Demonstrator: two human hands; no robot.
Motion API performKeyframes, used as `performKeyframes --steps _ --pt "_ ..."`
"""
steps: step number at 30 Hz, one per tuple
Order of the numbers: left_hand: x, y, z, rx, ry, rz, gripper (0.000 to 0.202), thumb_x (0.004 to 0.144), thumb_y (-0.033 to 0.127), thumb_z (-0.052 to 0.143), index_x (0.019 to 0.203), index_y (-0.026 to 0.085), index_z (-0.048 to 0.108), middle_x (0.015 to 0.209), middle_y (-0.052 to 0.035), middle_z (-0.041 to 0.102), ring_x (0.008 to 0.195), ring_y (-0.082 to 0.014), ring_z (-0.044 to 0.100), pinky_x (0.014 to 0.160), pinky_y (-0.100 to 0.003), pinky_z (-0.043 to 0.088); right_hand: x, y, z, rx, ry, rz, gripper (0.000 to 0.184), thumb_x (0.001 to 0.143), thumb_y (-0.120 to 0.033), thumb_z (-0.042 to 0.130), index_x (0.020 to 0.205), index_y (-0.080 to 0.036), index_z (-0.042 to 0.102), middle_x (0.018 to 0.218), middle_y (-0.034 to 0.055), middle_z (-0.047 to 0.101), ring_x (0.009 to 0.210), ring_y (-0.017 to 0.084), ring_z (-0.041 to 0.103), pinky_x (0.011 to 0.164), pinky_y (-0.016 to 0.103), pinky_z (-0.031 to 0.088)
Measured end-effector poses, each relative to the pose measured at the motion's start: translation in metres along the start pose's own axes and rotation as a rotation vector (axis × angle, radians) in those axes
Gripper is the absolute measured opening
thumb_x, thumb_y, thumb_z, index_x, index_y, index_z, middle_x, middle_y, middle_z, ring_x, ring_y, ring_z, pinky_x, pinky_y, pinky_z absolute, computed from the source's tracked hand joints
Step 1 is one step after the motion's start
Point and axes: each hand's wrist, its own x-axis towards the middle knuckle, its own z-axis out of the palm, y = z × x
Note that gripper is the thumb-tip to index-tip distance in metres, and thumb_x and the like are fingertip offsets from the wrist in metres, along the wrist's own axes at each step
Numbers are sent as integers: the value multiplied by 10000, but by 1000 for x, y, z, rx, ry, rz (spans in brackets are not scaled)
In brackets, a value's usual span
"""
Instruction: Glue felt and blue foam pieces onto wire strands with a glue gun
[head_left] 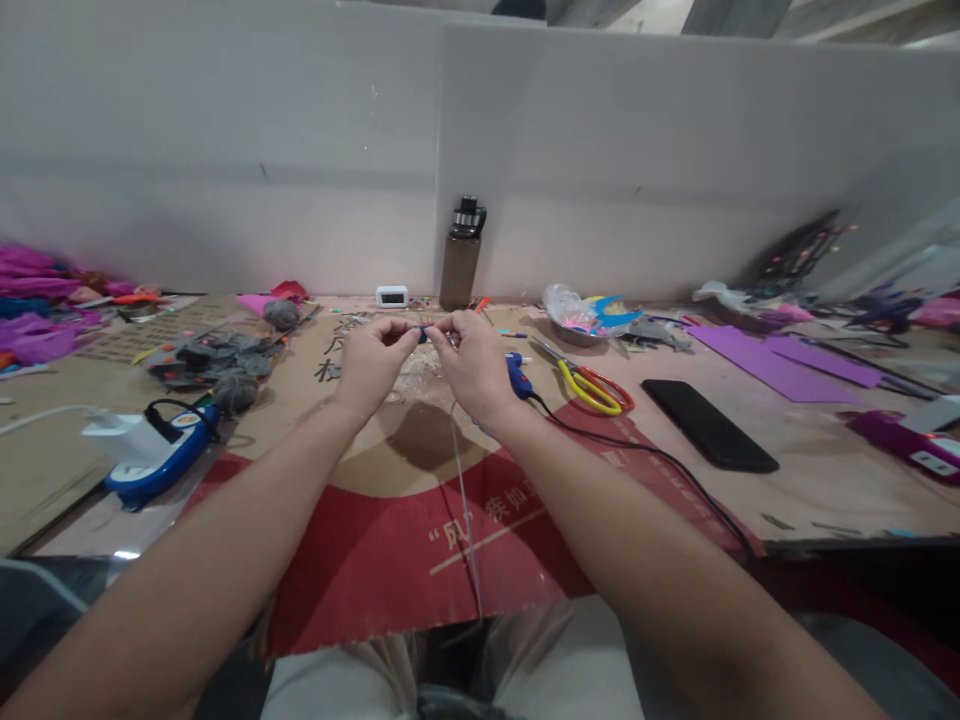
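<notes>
My left hand and my right hand meet above the middle of the table, both pinched on a small dark bead-like piece between their fingertips. A thin pale thread hangs from the hands down toward my lap. Under the hands lies a flattened cardboard sheet with a red printed area. A blue glue gun rests just right of my right hand, its black cord trailing to the table's front edge.
Yellow-and-orange scissors, a black phone, purple sheets, a bowl of scraps, a dark bottle, a small white clock, grey felt pieces, a blue-and-white power strip, and pink material surround the hands. A white partition stands behind.
</notes>
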Motion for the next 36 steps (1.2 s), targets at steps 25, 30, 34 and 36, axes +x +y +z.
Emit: performKeyframes --steps 25,30,34,36 --pt "6 -7 0 -287 -218 -144 184 733 376 647 768 204 700 531 25 478 456 -88 375 437 -231 278 4 1 -4 150 -80 127 145 842 -291 550 807 -185 642 809 33 658 768 156 564 735 299 414" --pt "9 -2 -5 -310 -361 -164 278 753 463 635 683 197 680 614 -20 582 477 -97 429 467 -249 329 7 7 -6 139 -62 179 145 812 -263 549 731 -170 625 743 21 641 711 142 545 701 285 407" --pt "7 16 -11 -75 -254 -102 229 768 403 622 687 205 704 543 -19 578 492 -126 472 489 -257 363 6 9 -6 77 -112 105 138 817 -261 539 753 -177 628 752 28 643 709 147 543 705 292 407" --pt "6 24 -14 47 -205 -26 135 737 313 653 748 209 738 526 -14 588 519 -141 510 525 -263 389 6 9 -6 37 -127 62 133 823 -258 539 766 -178 629 775 40 649 729 157 553 713 302 408"
